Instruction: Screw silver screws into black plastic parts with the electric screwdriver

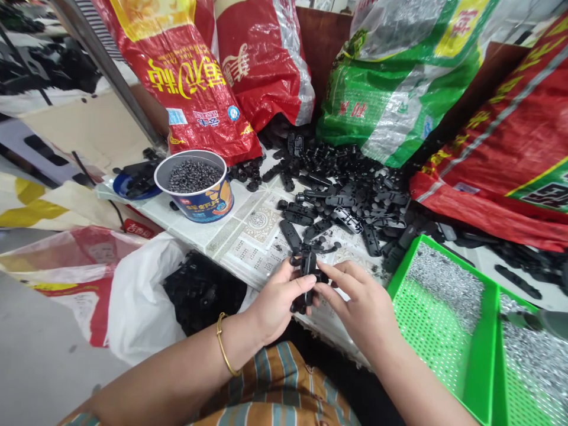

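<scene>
At the front edge of the table, my left hand (277,302) is closed around an elongated black plastic part (307,262), held upright with rounded pieces sticking out at its sides. The thumb lies across its front. From the other side my right hand (366,302) pinches a small black plastic piece (323,274) against that part; the fingers hide much of it. Just beyond both hands spreads a pile of loose black plastic parts (346,198), long flat ones and small round ones mixed.
A paper tub (202,201) of small dark pieces stands at left. Green perforated trays (481,355) with small silvery pieces lie at right. Red sacks (208,106) and a green sack (399,89) stand behind. Below left, a white sack (137,302) holds black parts.
</scene>
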Demonstrator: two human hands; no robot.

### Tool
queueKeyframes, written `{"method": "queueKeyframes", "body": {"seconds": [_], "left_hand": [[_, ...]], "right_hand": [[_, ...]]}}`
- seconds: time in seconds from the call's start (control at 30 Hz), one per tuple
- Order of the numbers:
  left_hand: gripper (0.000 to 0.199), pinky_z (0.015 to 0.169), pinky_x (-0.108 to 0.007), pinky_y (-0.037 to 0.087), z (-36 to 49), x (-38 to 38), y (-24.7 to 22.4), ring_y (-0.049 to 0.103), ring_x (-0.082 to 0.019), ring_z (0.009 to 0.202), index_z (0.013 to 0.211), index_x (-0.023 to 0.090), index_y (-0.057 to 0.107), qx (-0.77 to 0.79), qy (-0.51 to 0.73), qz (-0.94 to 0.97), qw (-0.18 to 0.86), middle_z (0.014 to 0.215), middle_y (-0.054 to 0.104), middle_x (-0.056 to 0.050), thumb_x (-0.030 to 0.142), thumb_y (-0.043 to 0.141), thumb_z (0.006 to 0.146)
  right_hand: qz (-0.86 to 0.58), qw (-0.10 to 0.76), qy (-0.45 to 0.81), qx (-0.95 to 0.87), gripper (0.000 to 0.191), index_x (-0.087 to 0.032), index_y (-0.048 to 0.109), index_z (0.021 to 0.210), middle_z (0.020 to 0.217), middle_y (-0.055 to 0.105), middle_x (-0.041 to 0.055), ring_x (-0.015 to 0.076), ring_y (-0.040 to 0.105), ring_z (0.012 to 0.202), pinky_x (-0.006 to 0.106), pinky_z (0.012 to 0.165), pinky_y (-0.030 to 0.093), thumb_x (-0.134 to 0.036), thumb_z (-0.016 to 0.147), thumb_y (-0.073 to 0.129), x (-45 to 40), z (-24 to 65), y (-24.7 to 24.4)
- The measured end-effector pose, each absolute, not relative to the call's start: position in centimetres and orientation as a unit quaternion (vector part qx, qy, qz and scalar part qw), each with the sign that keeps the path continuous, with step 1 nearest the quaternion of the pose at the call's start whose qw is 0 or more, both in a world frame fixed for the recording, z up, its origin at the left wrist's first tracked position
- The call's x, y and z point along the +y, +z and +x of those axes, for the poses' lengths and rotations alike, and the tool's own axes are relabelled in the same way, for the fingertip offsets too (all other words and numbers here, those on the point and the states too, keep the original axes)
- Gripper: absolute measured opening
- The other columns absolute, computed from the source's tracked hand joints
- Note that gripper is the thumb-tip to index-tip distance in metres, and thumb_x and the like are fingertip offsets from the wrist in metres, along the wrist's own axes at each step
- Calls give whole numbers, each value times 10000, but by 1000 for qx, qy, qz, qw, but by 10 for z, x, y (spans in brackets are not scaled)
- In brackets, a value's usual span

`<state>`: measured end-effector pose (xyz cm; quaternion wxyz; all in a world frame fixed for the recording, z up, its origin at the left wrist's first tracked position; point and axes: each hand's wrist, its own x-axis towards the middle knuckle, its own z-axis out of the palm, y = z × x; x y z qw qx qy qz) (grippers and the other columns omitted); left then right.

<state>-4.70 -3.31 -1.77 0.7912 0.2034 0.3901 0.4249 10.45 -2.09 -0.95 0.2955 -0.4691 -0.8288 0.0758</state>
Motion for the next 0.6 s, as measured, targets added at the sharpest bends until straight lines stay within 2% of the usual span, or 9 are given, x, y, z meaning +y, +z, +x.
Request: {"method": "queueKeyframes", "body": {"seconds": [0.1, 0.2, 0.3, 0.43, 0.6], "left_hand": [[264, 520, -220, 355, -48, -32, -20, 518, -100, 618, 1021, 188, 503, 388, 415, 182, 803, 785, 538, -12, 280, 568, 782], [226, 500, -211, 346, -50, -30, -21, 520, -91, 595, 999, 183, 499, 376, 416, 180, 808, 791, 535, -11, 265, 549, 794], [165, 478, -206, 338, -51, -29, -19, 527, -92, 573, 948, 178, 490, 375, 405, 193, 811, 772, 532, -6, 247, 521, 801], [138, 447, -206, 330, -51, -29, -15, 536, -110, 544, 906, 178, 472, 407, 392, 191, 803, 713, 547, -16, 288, 449, 825], [154, 431, -205, 327, -49, -31, -15, 521, -112, 520, 920, 181, 474, 424, 404, 204, 784, 654, 532, 1, 296, 441, 822]], "right_hand": [[-460, 260, 113, -842, 331, -144, 547, 1155, 828, 580, 67, 141, 590, 711, 267, 640, 517, -264, 851, 495, -22, 105, -8], [-426, 194, 147, -871, 419, -192, 422, 1287, 913, 580, 68, 136, 590, 759, 263, 668, 515, -213, 869, 448, -18, 112, -3], [-367, 153, 107, -911, 406, -228, 421, 1283, 915, 600, 50, 124, 591, 736, 241, 640, 501, -211, 877, 443, -11, 122, 0], [-322, 173, 49, -929, 365, -174, 471, 1225, 829, 600, 43, 115, 574, 676, 229, 608, 483, -251, 868, 476, -4, 128, -3], [-337, 223, 32, -914, 382, -151, 510, 1185, 706, 579, 16, 92, 543, 584, 195, 546, 456, -335, 850, 502, -6, 124, -11]]}}
